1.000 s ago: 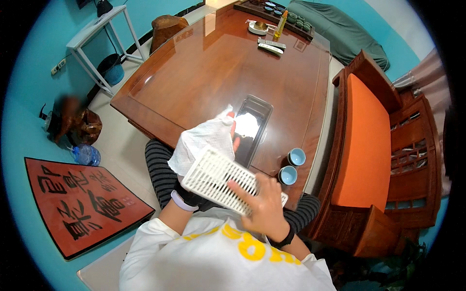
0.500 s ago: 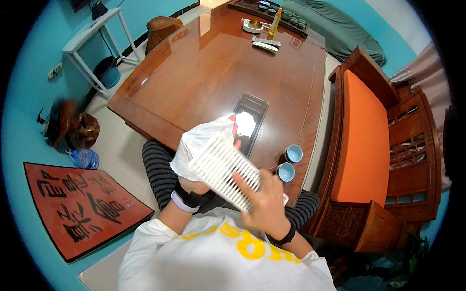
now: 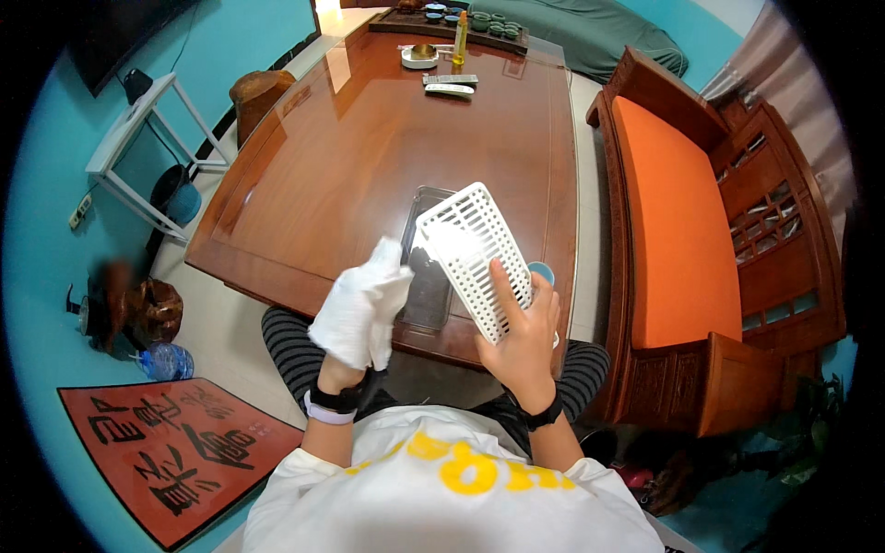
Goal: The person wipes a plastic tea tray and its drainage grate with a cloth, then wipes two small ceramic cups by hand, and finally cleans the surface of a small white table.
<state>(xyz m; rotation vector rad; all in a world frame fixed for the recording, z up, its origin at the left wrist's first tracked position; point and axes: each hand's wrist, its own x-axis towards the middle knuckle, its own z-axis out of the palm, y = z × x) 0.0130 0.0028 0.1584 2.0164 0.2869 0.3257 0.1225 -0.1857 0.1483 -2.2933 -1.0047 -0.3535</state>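
Note:
My left hand is largely covered by a white cloth, which it holds bunched over its fingers above the near table edge. My right hand grips a white slotted plastic tray by its near right part, fingers lying over the slats and the thumb side hidden. The slotted tray is tilted up in the air, apart from the cloth. Beneath and left of it, a dark see-through rectangular tray lies on the table. A light blue cup peeks out from behind the slotted tray.
The glossy brown wooden table stretches away from me. At its far end are remotes, a yellow bottle, a white dish and a tea tray with cups. An orange-cushioned wooden bench stands right.
The slotted tray has moved away from the cloth, up and to the right, and now hides most of the blue cups. My left hand with the cloth has dropped away from it.

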